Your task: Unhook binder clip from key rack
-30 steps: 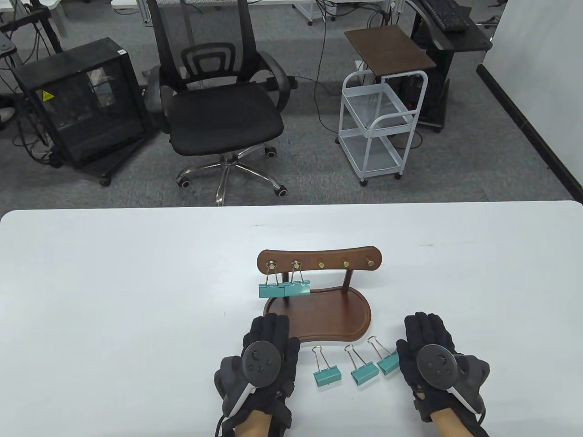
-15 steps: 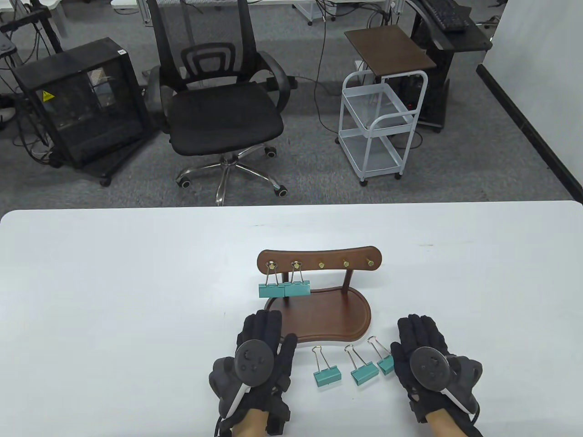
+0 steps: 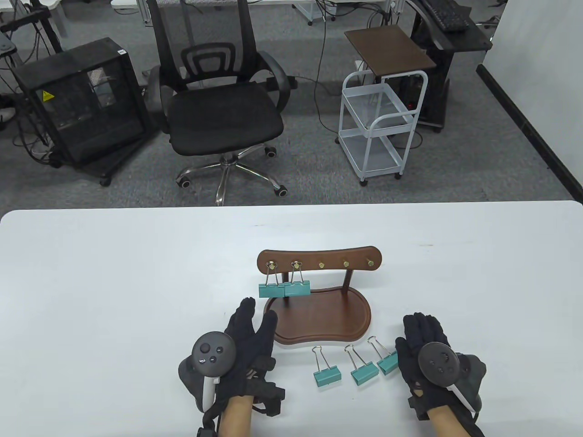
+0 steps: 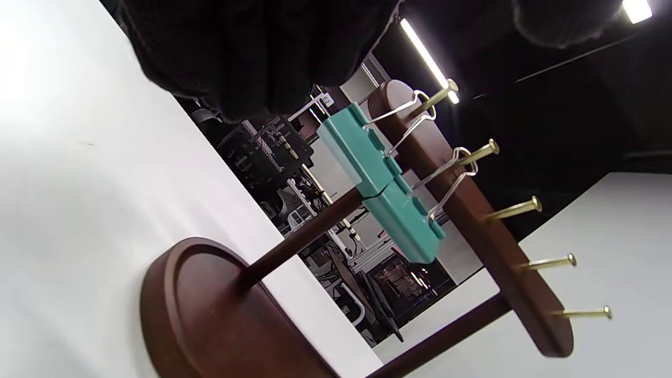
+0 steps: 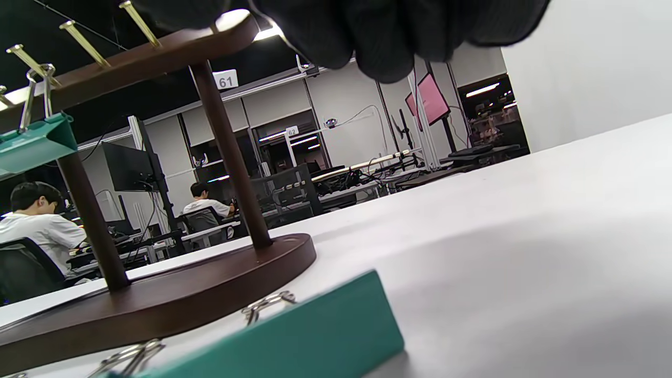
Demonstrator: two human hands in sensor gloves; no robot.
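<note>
1. Two teal binder clips hang side by side on the key rack [image 3: 319,259]. The left clip [image 3: 271,290] is on the outermost left peg and the second clip [image 3: 297,288] on the next peg; the three pegs to their right are bare.
2. The left hand [image 3: 246,339] is turned on edge beside the rack's base [image 3: 328,318], fingers stretched out and loosely spread, holding nothing. The hanging clips lie at about 1 o'clock from its fingertips, near but apart.
3. Each clip's teal body runs left to right, with its wire handles rising to the peg; the pegs point toward the person, so I judge a clip must slide off toward 6 o'clock.
4. The right hand [image 3: 423,348] rests palm-down at 3 o'clock from three loose clips [image 3: 355,366] on the table [image 3: 114,282], fingers extended, gripping nothing.
5. The left hand is clearly nearer the hanging clips.
</note>
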